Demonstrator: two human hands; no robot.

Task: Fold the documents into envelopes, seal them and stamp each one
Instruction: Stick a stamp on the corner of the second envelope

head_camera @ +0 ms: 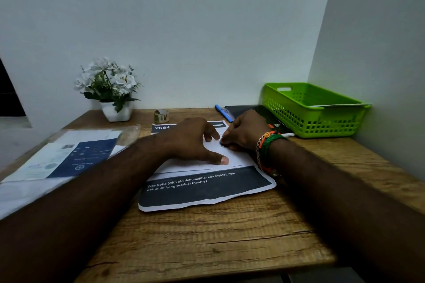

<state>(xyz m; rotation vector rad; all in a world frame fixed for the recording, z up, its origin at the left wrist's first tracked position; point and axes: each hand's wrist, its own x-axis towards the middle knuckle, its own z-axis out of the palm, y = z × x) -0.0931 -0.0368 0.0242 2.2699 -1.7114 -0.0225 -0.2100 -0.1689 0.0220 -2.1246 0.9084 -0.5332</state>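
A white envelope point(232, 156) lies on a printed document point(207, 188) with dark blue bands, in the middle of the wooden desk point(207, 241). My left hand point(193, 138) presses down on the envelope with spread fingers, the thumb flat near its front edge. My right hand point(246, 128), with bracelets at the wrist, is curled at the envelope's far right corner. Its fingertips pinch a small bluish piece point(221, 142) against the paper; what the piece is cannot be told.
A clear sleeve with more papers point(69, 154) lies at the left. At the back stand a potted white flower point(110, 89), a small roll point(161, 116), a blue pen point(223, 112) and a black notebook point(253, 110). A green basket point(310, 117) holding paper sits back right against the wall.
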